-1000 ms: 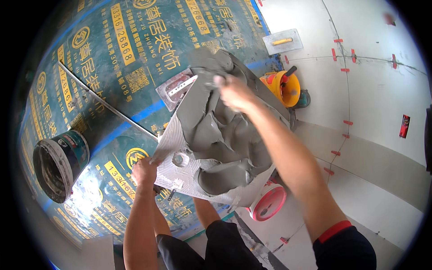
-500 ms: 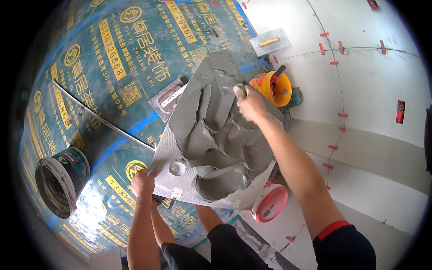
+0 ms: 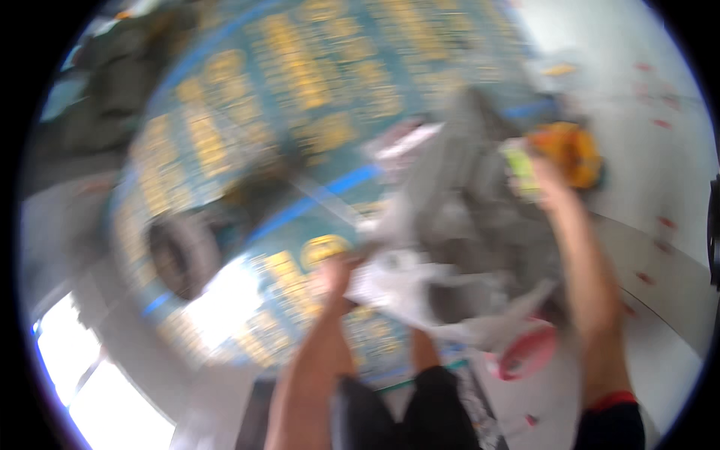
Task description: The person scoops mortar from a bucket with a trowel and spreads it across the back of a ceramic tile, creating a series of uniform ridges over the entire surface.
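Note:
The whole view is smeared by motion. A pale tile (image 3: 375,289), its back largely spread with thick grey mortar (image 3: 480,202), is tilted in front of me. My left hand (image 3: 335,277) grips its left corner. Over the right side of the mortar, my right hand (image 3: 541,171) is closed on a trowel (image 3: 519,166) with a yellow-green handle; its blade cannot be made out. A yellow bucket (image 3: 574,154) stands just beyond the right hand, and a red-rimmed bucket (image 3: 529,351) sits by the tile's lower right edge.
Green printed sheeting (image 3: 300,97) with blue tape covers the floor. A dark bucket (image 3: 184,255) lies at the left. Past the tile's far left edge is a notched trowel (image 3: 401,142). Pale tiles with red spacers (image 3: 664,223) stretch along the right.
My view has swung left, shifting everything rightward and bringing a bright opening into the lower left. Both hands keep their holds; the trowel's handle now shows more clearly.

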The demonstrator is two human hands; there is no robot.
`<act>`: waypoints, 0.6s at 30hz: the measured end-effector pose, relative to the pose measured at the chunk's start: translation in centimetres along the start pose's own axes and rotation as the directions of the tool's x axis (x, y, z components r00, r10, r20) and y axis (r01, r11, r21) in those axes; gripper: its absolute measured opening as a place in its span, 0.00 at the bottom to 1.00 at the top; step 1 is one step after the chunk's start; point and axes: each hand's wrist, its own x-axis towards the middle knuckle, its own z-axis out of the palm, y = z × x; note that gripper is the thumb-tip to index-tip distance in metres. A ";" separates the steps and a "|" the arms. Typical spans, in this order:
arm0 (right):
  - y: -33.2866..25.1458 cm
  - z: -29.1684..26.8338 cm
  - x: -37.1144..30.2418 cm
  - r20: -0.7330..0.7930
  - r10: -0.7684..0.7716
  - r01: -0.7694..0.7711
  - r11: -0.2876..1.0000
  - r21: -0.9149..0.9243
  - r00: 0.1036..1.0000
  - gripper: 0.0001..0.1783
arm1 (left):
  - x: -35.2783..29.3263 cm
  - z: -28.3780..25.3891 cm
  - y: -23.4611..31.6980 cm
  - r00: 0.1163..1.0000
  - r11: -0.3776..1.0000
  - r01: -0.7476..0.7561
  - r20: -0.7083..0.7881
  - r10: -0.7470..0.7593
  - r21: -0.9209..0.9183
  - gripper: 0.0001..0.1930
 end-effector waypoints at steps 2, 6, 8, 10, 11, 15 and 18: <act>-3.1 -8.7 4.5 -0.149 -0.219 0.160 0.930 -0.331 0.964 0.25 | 0.1 3.4 5.7 0.996 0.983 -0.078 -0.030 0.084 0.169 0.19; -0.4 -4.0 6.6 -0.261 -0.332 0.205 0.886 -0.415 0.906 0.26 | -0.8 3.1 9.1 0.987 0.950 -0.159 0.026 0.157 0.268 0.18; -1.4 -4.2 5.0 -0.231 -0.460 0.313 0.822 -0.476 0.857 0.26 | 0.5 2.3 9.7 0.995 0.951 -0.086 -0.021 0.097 0.296 0.17; 0.6 -6.9 -0.8 -0.230 -0.374 0.242 0.858 -0.452 0.898 0.26 | 0.6 3.5 6.7 0.991 0.927 -0.020 -0.115 0.067 0.375 0.16; 0.4 -9.2 -5.2 -0.236 -0.262 0.134 0.883 -0.451 0.936 0.27 | 0.1 4.9 5.9 0.991 0.940 -0.039 -0.106 0.079 0.339 0.18; 4.3 5.3 -14.8 -0.168 0.160 -0.224 0.837 -0.499 0.973 0.29 | -1.4 -0.4 1.7 0.996 0.925 -0.059 -0.041 0.080 0.375 0.23; 4.4 1.3 -14.8 -0.173 -0.073 -0.087 0.635 -0.768 0.982 0.29 | -1.9 -1.6 6.6 0.993 0.937 -0.027 -0.095 0.064 0.347 0.24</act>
